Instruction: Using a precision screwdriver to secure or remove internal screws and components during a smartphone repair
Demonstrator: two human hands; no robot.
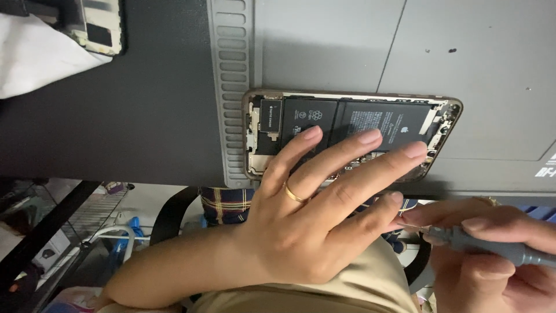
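- The dark bench (145,104) carries a grey mat (405,52) near its front edge.
- An opened phone (347,116) lies on the mat, its black battery showing.
- The left hand (313,214) lies flat, fingers spread over the phone's lower half, holding nothing.
- The right hand (492,249) has its grip closed on a grey screwdriver (480,242), beside the phone's near edge.

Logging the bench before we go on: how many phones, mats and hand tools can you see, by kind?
Opened phones: 2, one under the left hand, one at the top left corner
Grey work mats: 1
Grey hand tools: 1, held in the right hand
Total: 4
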